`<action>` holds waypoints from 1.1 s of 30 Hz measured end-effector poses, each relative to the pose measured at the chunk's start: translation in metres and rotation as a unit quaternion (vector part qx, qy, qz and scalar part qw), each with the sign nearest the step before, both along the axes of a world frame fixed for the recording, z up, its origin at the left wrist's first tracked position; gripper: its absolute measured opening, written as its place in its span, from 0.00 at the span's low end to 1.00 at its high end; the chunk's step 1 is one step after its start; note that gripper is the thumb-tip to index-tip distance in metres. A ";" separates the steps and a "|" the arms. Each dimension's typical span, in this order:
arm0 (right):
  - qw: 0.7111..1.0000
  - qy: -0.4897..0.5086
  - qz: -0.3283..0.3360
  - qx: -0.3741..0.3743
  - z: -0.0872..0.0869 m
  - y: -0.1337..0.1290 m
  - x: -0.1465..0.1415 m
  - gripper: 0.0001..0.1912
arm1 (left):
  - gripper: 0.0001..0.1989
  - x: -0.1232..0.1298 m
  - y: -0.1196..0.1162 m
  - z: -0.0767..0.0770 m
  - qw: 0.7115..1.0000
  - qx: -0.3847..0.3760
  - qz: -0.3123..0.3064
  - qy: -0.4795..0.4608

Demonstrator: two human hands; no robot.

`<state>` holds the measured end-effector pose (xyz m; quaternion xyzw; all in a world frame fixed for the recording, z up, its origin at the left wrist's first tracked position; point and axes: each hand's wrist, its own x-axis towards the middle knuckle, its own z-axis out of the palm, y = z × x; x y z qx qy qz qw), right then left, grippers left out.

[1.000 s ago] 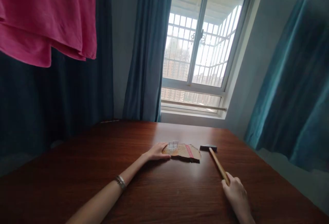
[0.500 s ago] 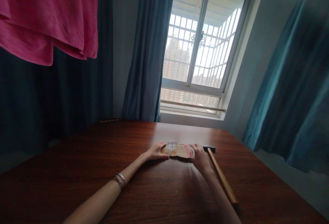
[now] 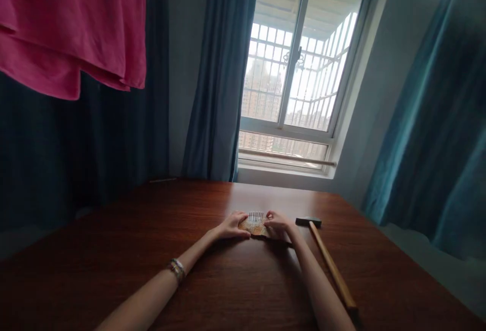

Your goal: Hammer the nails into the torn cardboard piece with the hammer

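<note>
A flat, speckled tan piece [image 3: 257, 229] lies on the table between my hands, with several thin upright pins [image 3: 256, 216] that look like nails standing in a row along it. My left hand [image 3: 230, 225] grips its left end, thumb along the near edge and fingers at the far side. My right hand [image 3: 279, 221] is bent over its right part, just right of the pins, with thumb and fingertips drawn together; anything between them is too small to make out. To the right lies a hammer [image 3: 329, 259] with a dark head and a wooden handle.
The brown wooden table [image 3: 212, 285] reaches toward a barred window [image 3: 288, 63]. Blue curtains [image 3: 218, 78] hang at both sides. A pink cloth [image 3: 76, 32] hangs at the upper left.
My right hand has moved left from the patterned piece's right end to near the pins, its fingers now pinched. The hammer's head is fully uncovered. My left hand keeps its hold.
</note>
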<state>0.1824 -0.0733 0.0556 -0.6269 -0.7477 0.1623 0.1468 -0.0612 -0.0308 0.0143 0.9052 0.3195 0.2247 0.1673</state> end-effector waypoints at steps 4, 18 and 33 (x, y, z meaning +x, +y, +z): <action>1.000 0.017 0.015 -0.014 -0.002 0.009 -0.001 0.15 | 0.40 -0.001 -0.002 0.000 1.000 0.008 0.003 0.010; 0.997 0.054 0.023 0.041 -0.023 0.014 0.013 0.18 | 0.40 0.001 -0.018 0.012 0.997 0.070 0.022 -0.002; 0.993 0.117 -0.011 0.001 -0.023 0.011 0.003 0.19 | 0.42 -0.002 -0.011 0.006 0.997 0.050 -0.016 0.051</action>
